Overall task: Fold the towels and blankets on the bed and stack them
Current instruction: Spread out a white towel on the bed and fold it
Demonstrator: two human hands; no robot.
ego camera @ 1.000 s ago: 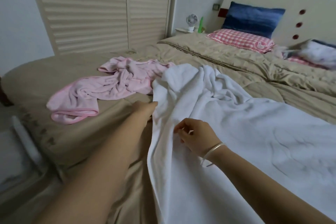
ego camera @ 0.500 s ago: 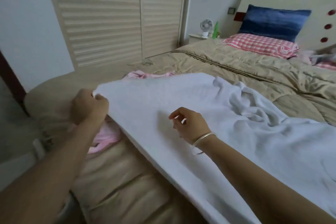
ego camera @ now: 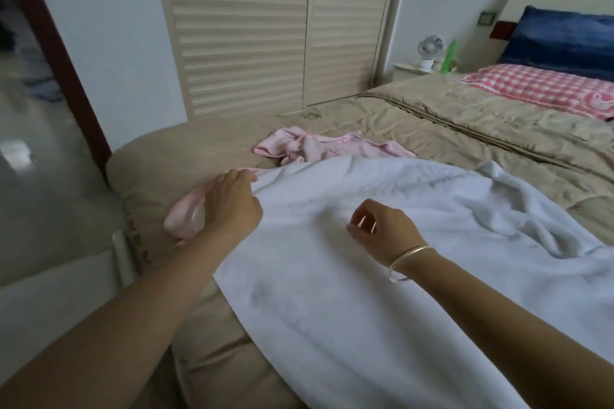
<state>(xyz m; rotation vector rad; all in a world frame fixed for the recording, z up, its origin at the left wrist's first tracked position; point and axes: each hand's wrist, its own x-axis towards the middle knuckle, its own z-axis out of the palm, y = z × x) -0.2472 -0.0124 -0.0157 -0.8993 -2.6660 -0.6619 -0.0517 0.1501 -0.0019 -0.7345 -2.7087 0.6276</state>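
Towel (ego camera: 332,292) of rumpled white terry, corner pinched by left hand (ego camera: 232,206).

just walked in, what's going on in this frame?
A person is laying out a white towel on the bed. The left hand holds its far left corner, down near the mattress. The right hand is above the towel's middle with its fingers curled; whether they pinch the cloth is unclear. A crumpled pink towel lies beyond, partly under the white one. Nothing is folded or stacked yet.
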